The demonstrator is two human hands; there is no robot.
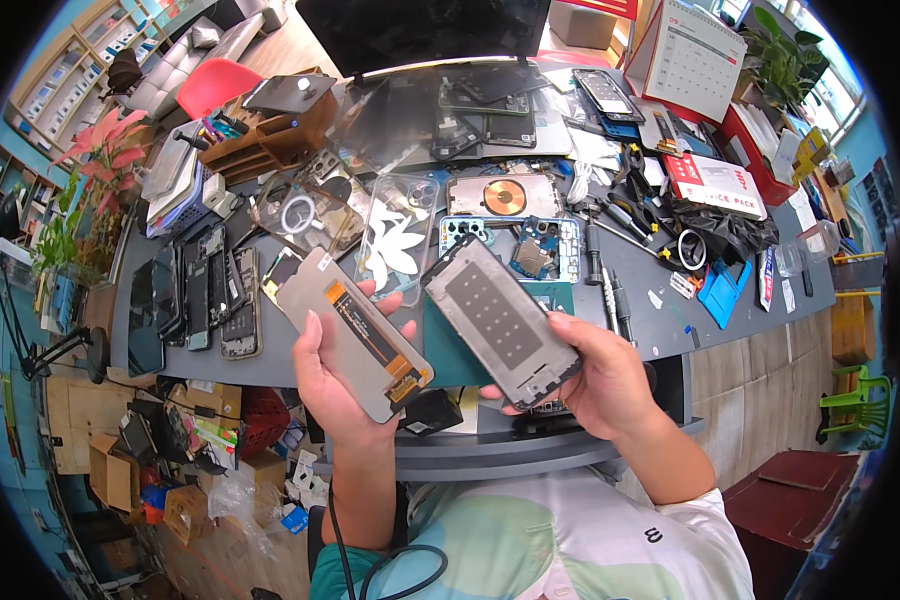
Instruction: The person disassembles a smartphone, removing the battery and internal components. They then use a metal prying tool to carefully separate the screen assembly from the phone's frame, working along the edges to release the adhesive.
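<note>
My left hand point(332, 385) grips a phone screen panel point(322, 310), its grey back up with an orange flex cable along it. A black-edged phone frame point(490, 310) with a dotted dark rectangle on its grey inside is tilted in my right hand point(610, 385). Behind them lie a green mat point(450, 350), a clear case point(405, 195) with white shapes, an opened phone point(535, 250) with a blue circuit board and a silver housing point(470, 190) with a copper coil.
Phone parts point(210, 290) crowd the desk's left, with a wooden organiser point(270, 135) behind. Screwdrivers point(615, 300), pliers point(635, 200), a blue stand point(725, 290) and a calendar point(685, 60) are at the right. A monitor point(420, 30) stands behind. Boxes point(115, 470) sit on the floor.
</note>
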